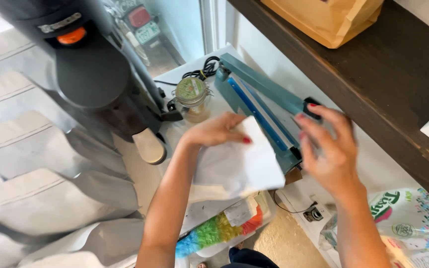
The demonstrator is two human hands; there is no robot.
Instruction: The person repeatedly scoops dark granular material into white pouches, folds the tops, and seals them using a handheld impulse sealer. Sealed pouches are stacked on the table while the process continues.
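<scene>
My left hand (218,131) grips the upper edge of a white pouch (239,164) and holds it against the sealing bar of a teal impulse heat sealer (254,94). My right hand (326,144) is wrapped over the black knob at the end of the sealer's raised arm. The pouch's top edge lies beside the sealer's blue strip. The hand is slightly blurred.
A black coffee grinder (93,74) stands at the left, a small glass jar (191,97) behind my left hand. Several silver-grey pouches (35,198) lie at the left. A dark wooden shelf (373,84) with a brown paper bag (328,20) overhangs the right. A colourful duster (214,231) lies below.
</scene>
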